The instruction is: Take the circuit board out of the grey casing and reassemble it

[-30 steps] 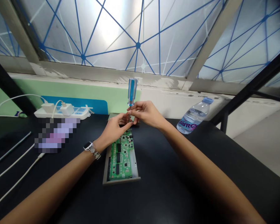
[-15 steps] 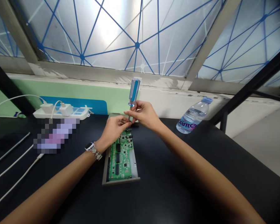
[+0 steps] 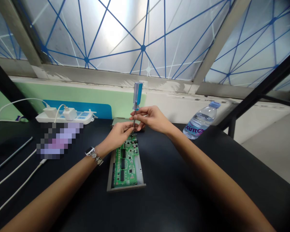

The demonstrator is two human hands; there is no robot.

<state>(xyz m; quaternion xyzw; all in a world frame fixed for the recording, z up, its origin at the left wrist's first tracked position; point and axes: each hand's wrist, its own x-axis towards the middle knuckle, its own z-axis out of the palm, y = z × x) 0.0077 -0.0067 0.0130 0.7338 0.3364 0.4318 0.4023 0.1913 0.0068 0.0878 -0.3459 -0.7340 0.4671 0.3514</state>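
A screwdriver (image 3: 137, 96) with a clear and blue handle stands nearly upright, tip down, over the far end of a green circuit board (image 3: 126, 164). The board lies in a shallow grey metal tray (image 3: 125, 188) on the black table. Low on the metal shaft, my left hand (image 3: 120, 135) is closed in a pinch, wearing a watch (image 3: 90, 151) and a bracelet at the wrist. My right hand (image 3: 156, 120) has its fingers closed around the shaft just below the handle. The fingers hide the tip's contact with the board.
On the right a water bottle (image 3: 201, 120) leans to one side. A white power strip (image 3: 65, 116) with plugs lies at the back left, near a blurred-out flat object (image 3: 60, 141) and white cables (image 3: 14, 180). Behind the table is the window wall.
The screwdriver has become slightly more upright, its handle shifting a little left and turning. My right fingers have changed position on the shaft. The board stays in place.
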